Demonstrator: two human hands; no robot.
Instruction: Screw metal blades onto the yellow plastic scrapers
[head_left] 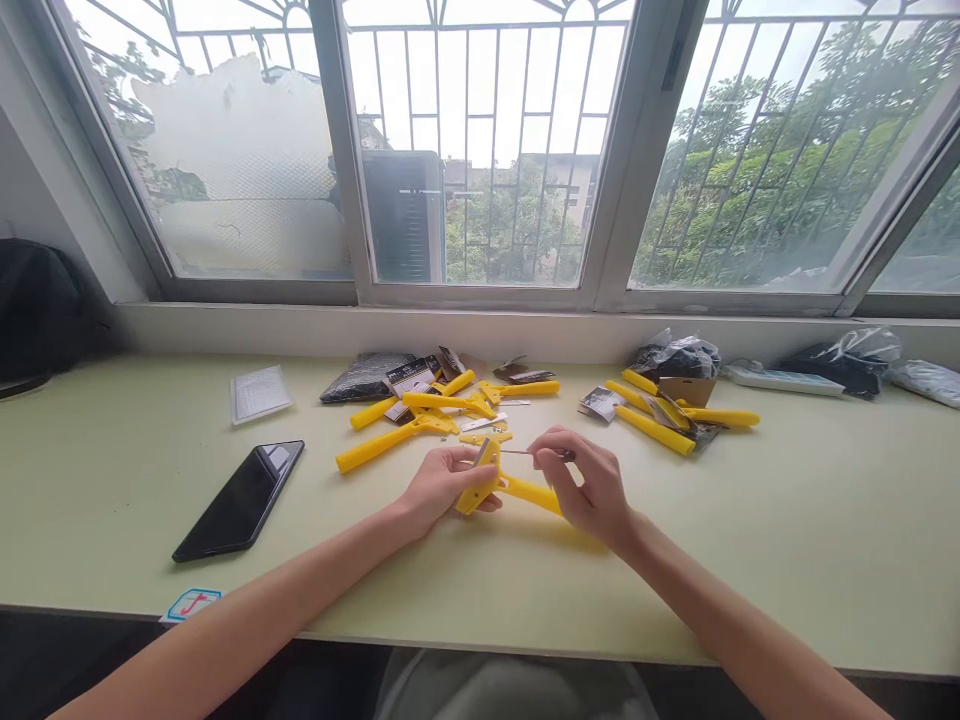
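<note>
Left hand (pixel 442 485) grips a yellow scraper (pixel 529 492); right hand (pixel 589 480) holds a screwdriver (pixel 517 452)

Taking the scraper as centre and the window (pixel 480 200) as twelve, the front edge of the desk (pixel 787 550) runs across at six o'clock. Tabletop spreads from three to four o'clock, leaving the right arm room to swing outward. A black phone (pixel 238 502) at nine bounds the left side, and a small yellow plate (pixel 486 438) lies close at twelve.

The left hand is partly closed on the scraper's head, thumb in front and fingers behind. The right hand is curled nearly shut around the screwdriver, whose shaft points toward nine; whether its tip touches the scraper cannot be told. The scraper's handle slants toward four, passing below the right hand.

Smooth, rounded yellow handles stick out of a left scraper pile (pixel 375 448) at eleven and a right scraper pile (pixel 652 430) at two, both mixed with printed card. Thin, flat metal strips (pixel 484 423) lie at twelve, and a clear plastic packet (pixel 259 395) lies at ten.
</note>
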